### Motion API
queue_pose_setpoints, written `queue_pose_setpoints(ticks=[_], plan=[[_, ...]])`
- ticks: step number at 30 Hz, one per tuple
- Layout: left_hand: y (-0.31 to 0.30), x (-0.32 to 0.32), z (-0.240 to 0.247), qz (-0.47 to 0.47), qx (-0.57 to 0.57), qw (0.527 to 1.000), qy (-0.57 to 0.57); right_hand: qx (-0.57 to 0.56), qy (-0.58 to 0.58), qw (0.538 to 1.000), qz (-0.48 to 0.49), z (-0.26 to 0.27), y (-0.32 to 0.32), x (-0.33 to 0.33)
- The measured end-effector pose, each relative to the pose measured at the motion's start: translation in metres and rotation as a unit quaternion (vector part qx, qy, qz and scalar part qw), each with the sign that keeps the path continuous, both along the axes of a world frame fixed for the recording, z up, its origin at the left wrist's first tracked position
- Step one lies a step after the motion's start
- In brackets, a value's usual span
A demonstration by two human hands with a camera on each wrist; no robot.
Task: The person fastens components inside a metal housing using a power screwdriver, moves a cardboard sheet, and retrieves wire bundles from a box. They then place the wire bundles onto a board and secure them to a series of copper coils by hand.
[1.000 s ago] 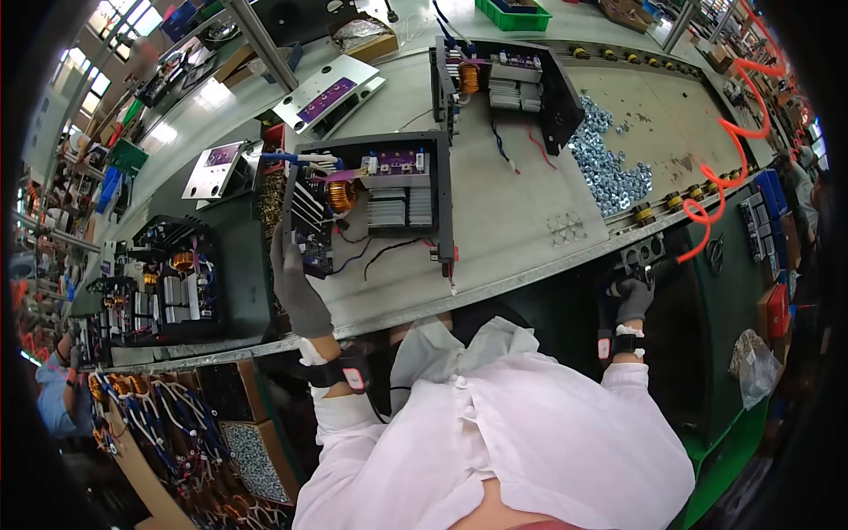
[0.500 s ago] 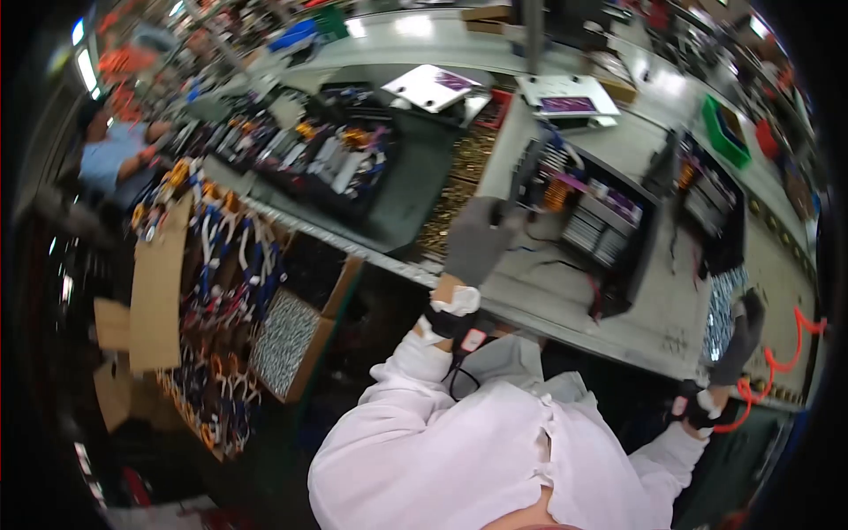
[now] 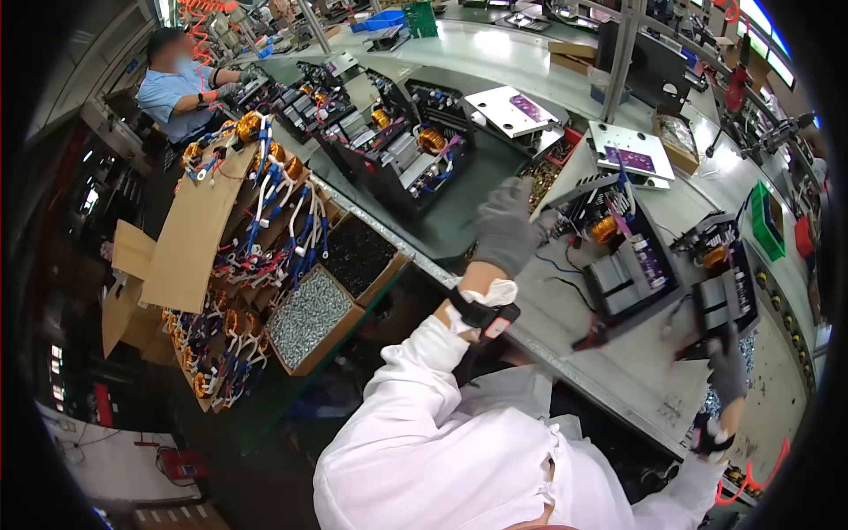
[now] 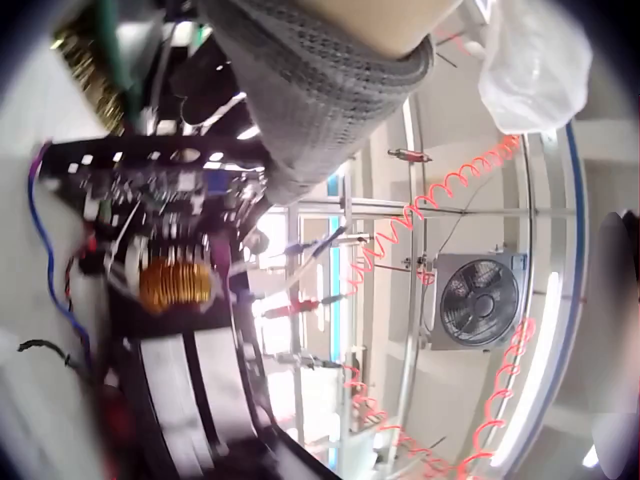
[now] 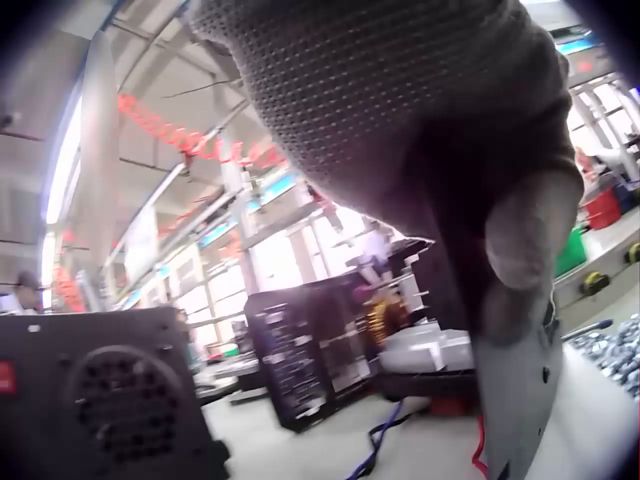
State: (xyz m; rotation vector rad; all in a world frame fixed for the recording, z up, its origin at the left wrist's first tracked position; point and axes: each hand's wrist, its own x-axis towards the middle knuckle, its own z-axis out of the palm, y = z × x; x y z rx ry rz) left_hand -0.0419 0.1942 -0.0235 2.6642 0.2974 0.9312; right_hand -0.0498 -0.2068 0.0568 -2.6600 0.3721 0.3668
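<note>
My gloved left hand (image 3: 511, 228) is at the left side of the nearer black electronics chassis (image 3: 649, 305), fingers spread. In the left wrist view its fingers overlap that chassis's upper edge, above a copper coil (image 4: 175, 283) and pale heat sinks (image 4: 195, 385). My gloved right hand (image 3: 727, 367) is at the front of the second chassis (image 3: 745, 296). The right wrist view shows this hand (image 5: 400, 110) gripping a dark side panel (image 5: 515, 400), with digits over its face. Loose blue and black wires (image 5: 372, 450) hang beneath.
Brass-coloured small parts (image 3: 541, 181) lie behind my left hand. More chassis units (image 3: 397, 146) stand on the dark green mat. White plates (image 3: 512, 110) sit at the back. A box of silver screws (image 3: 309, 318) and cable bundles (image 3: 265, 199) are at lower left. Another person (image 3: 172, 93) works far left.
The head view has swung left. My right hand has left a metal tool at the table edge, passed over the silver parts and reached the second chassis. My left hand stays beside the nearer chassis.
</note>
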Motion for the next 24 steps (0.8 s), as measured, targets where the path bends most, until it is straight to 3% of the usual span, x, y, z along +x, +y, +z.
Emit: queue_pose_setpoints(ticks=[1,2,3,4,5,7,8,9,10,12,14,15,16,17,18,19,20,21,23,24], plan=[[0.006,-0.005,0.016,-0.045,-0.057,0.996,-0.054,-0.093,-0.015,0.993,0.070,0.010,0.012,-0.009],[0.010,-0.009,0.026,-0.089,-0.111,0.984,-0.103,-0.089,-0.017,0.994,0.067,0.011,0.011,-0.013],[0.008,-0.015,0.027,-0.091,-0.107,0.985,-0.103,-0.118,-0.186,0.958,0.183,0.009,0.008,-0.020],[0.002,-0.029,0.023,-0.232,-0.246,0.941,-0.015,-0.143,-0.347,0.880,0.291,0.007,0.007,-0.024],[-0.005,-0.044,0.019,-0.361,-0.374,0.851,0.075,-0.140,-0.348,0.881,0.288,0.002,0.008,-0.019],[-0.026,-0.069,0.011,-0.377,-0.386,0.811,0.225,-0.018,-0.382,0.877,0.290,-0.022,0.006,0.010],[-0.035,-0.076,-0.002,-0.366,-0.419,0.794,0.244,0.063,-0.350,0.890,0.286,-0.047,-0.004,0.023],[-0.044,-0.079,-0.019,-0.354,-0.453,0.775,0.263,0.064,-0.354,0.888,0.287,-0.054,-0.003,0.028],[-0.056,-0.082,-0.034,-0.327,-0.542,0.745,0.210,0.036,-0.360,0.884,0.298,-0.058,-0.002,0.032],[-0.070,-0.081,-0.044,-0.302,-0.590,0.734,0.148,0.010,-0.361,0.879,0.312,-0.060,-0.005,0.030],[-0.069,-0.081,-0.046,-0.284,-0.643,0.711,0.027,0.257,-0.324,0.888,0.202,-0.058,-0.009,0.029],[-0.059,-0.074,-0.040,-0.277,-0.624,0.731,-0.019,0.372,-0.296,0.868,0.142,-0.053,-0.011,0.027],[-0.048,-0.065,-0.033,-0.272,-0.591,0.758,-0.055,0.467,-0.325,0.819,0.079,-0.046,-0.011,0.011],[-0.030,-0.055,-0.012,-0.279,-0.521,0.805,-0.055,0.480,-0.325,0.815,0.023,-0.064,-0.037,0.016],[-0.025,-0.058,0.034,-0.281,-0.520,0.806,-0.020,0.635,-0.272,0.719,-0.071,-0.063,-0.038,0.011],[-0.021,-0.038,0.026,-0.266,-0.375,0.884,-0.085,0.761,-0.214,0.589,-0.166,-0.063,-0.042,0.002],[-0.025,-0.030,0.041,-0.253,-0.210,0.939,-0.100,0.753,-0.227,0.591,-0.178,-0.160,-0.154,-0.024],[-0.032,-0.025,0.055,-0.235,-0.038,0.964,-0.117,0.444,-0.303,0.842,0.048,-0.183,-0.150,0.025],[-0.065,-0.010,0.046,-0.250,0.064,0.953,-0.159,0.540,-0.251,0.790,-0.143,-0.221,-0.128,0.027],[-0.088,-0.002,0.031,-0.248,0.134,0.944,-0.171,0.564,-0.243,0.775,-0.149,-0.264,-0.135,0.041]])
